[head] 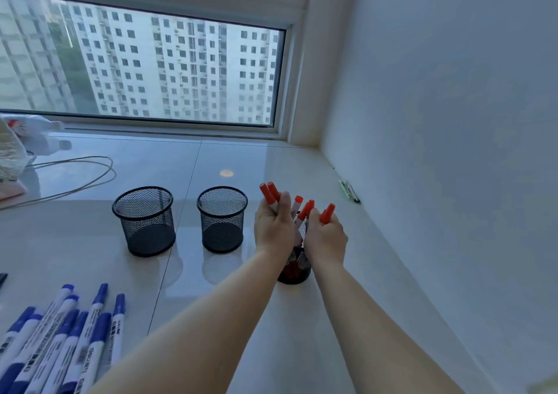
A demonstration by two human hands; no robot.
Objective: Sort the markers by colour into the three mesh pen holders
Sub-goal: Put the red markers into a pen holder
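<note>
A glossy pale tiled sill (241,158) runs beneath a wide window (145,61) that fills the upper left of the frame with grey-white apartment blocks, and a plain matte wall (437,121) closes the right side. Right of centre, the right mesh holder (297,268), a black wire-mesh cylinder, stands on the sill with red-capped markers (299,204) rising from it, white barrels and smooth rounded red caps leaning at different angles. The left hand (273,230) is curled around 2 red markers (269,193), fingers pressed together on their barrels above the holder's left rim. The right hand (327,239) is closed in a fist around 1 red marker (327,213) on the holder's right side, cap pointing up. The holder shows only between and below the 2 hands. To its left stand the middle mesh holder (222,220) and, further left, the left mesh holder (145,221), both with nothing showing inside but their dark round bases. In the lower left corner lies a loose heap of blue markers (60,342), white printed barrels with blue caps, overlapping. A thin pale cable (90,179) loops across the sill at left, beside crumpled white plastic (18,140) at the frame's left edge. A small green-tinted item (349,191) lies at the foot of the wall; what it is cannot be told.
</note>
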